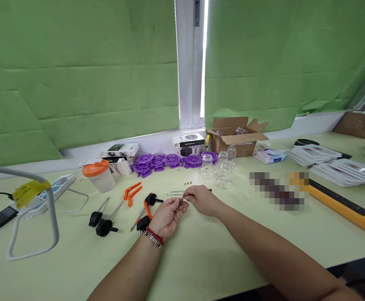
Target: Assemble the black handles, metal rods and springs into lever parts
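In front of me my left hand (169, 215) is turned palm up with its fingers curled around a small dark ridged metal piece, which looks like a coil spring (181, 201). From the right, my right hand (202, 200) pinches the upper end of that spring between thumb and fingertips. Just beyond the fingers lie thin metal rods (174, 192) and several tiny brass-coloured pieces (187, 183). Beside my left wrist are black knobs with metal shafts (151, 199) and an orange crank handle (147, 210). My fingers partly cover the spring.
Farther left lie two more black knobs with shafts (104, 227), orange handles (134, 195) and a shaker cup (99, 177). Purple plastic discs (172, 161), glass jars (222, 179) and an open carton (240, 144) line the back. A white metal frame (55, 221) stands near left.
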A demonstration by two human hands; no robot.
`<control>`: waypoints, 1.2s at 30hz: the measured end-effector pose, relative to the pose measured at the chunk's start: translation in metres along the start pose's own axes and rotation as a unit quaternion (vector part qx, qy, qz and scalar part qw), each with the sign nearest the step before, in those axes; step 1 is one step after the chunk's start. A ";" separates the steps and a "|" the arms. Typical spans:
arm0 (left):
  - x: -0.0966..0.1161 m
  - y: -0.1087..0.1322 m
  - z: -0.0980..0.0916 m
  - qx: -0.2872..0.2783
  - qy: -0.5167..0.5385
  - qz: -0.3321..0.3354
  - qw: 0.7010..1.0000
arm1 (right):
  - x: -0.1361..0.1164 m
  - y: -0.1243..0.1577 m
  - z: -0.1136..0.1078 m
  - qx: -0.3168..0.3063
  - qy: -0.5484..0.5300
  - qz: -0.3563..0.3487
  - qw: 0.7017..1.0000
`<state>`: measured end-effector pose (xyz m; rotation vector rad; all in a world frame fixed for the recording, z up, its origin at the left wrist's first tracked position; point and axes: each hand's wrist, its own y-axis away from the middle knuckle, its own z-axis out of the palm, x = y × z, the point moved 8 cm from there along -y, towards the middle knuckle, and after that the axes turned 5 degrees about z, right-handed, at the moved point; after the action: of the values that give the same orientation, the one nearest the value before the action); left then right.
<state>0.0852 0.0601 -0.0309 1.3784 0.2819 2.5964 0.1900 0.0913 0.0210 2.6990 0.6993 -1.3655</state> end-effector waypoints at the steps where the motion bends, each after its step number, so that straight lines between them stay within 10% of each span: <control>1: 0.001 -0.001 -0.002 0.005 0.002 0.005 1.000 | 0.000 -0.001 0.002 -0.003 -0.002 0.002 1.000; 21: 0.006 -0.003 -0.005 0.002 0.004 0.011 1.000 | 0.012 -0.001 0.001 0.038 -0.142 0.062 0.987; 28: 0.021 0.000 0.002 -0.009 -0.105 0.107 0.989 | 0.033 0.004 0.042 -0.052 -0.486 0.206 0.848; 36: 0.050 -0.002 -0.003 0.016 -0.332 0.277 0.902 | 0.026 0.015 0.061 -0.080 -0.633 0.289 0.714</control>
<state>0.0553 0.0740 0.0067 2.5359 -0.2086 2.2693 0.1628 0.0737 -0.0390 1.0495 -0.1727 -2.1743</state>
